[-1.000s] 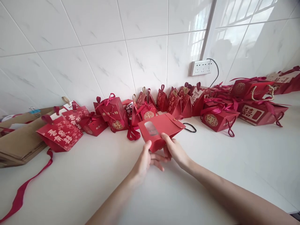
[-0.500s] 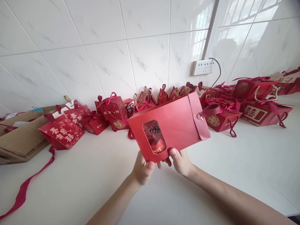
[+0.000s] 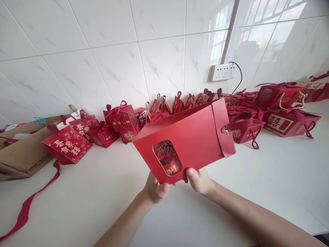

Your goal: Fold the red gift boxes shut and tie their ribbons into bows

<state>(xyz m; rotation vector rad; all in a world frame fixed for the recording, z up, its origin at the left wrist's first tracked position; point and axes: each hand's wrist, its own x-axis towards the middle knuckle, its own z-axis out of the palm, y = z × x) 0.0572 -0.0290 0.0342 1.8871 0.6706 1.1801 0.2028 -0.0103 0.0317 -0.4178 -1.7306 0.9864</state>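
Held above the table is a red paper gift bag [image 3: 197,137], lying on its side in my hands. Its folded top, with a dark red ribbon loop [image 3: 240,123], points right. Through a rounded clear window [image 3: 167,157] in its front, printed red packaging shows inside. My left hand [image 3: 157,188] grips the bag's lower left corner, thumb in front and fingers mostly hidden behind. My right hand [image 3: 197,179] holds the lower edge near the middle, thumb pressed on the front face, other fingers largely out of sight.
Red gift boxes line the tiled wall, with a patterned one [image 3: 68,144] at left and a stack [image 3: 280,120] at right. A brown paper bag [image 3: 25,151] lies far left. A loose ribbon [image 3: 28,206] trails on the white table [image 3: 89,206]. A socket strip [image 3: 223,72] hangs on the wall.
The gift bag has tilted in my hands, so its window end sits lower and further left and its top side shows more. My hands have barely shifted.
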